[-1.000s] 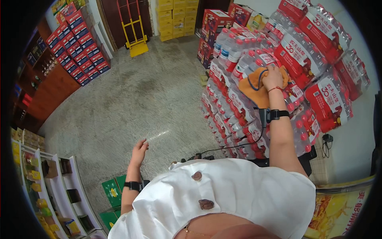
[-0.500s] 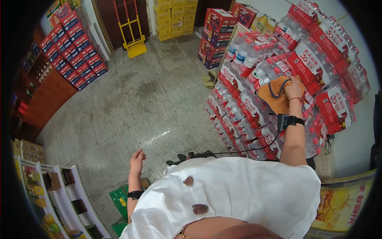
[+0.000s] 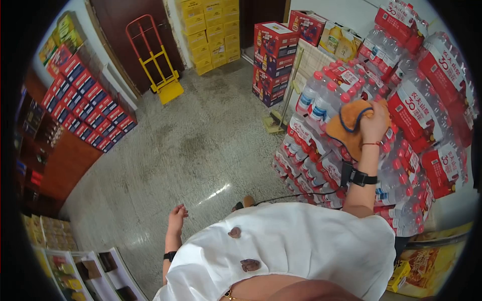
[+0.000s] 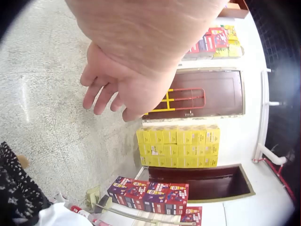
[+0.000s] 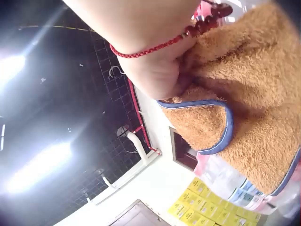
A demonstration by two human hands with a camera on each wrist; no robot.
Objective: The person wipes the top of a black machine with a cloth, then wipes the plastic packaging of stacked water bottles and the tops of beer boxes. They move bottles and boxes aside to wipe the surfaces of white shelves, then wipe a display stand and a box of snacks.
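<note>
The right hand (image 3: pixel 375 124) grips an orange cloth (image 3: pixel 346 131) with blue edging, held over the stacked packs of red-capped water bottles (image 3: pixel 326 98). In the right wrist view the cloth (image 5: pixel 263 84) bunches around the right hand (image 5: pixel 157 75), and its fingers are hidden in the folds. Away from the stack, the left hand (image 3: pixel 176 219) hangs over the floor at the person's side, holding nothing. The left wrist view shows the left hand (image 4: pixel 127 70) with loosely bent fingers.
A red and yellow hand truck (image 3: pixel 163 75) stands by the door, beside yellow cartons (image 3: pixel 211 35). Red and blue cartons (image 3: pixel 90 100) are piled at the left. A white shelf unit (image 3: pixel 90 271) is at the lower left, and a cable (image 3: pixel 296 194) runs near the person's waist.
The head view has shifted, with the bottle stack appearing nearer. The right hand with the cloth has moved along the packs towards the right. The left hand still hangs free.
</note>
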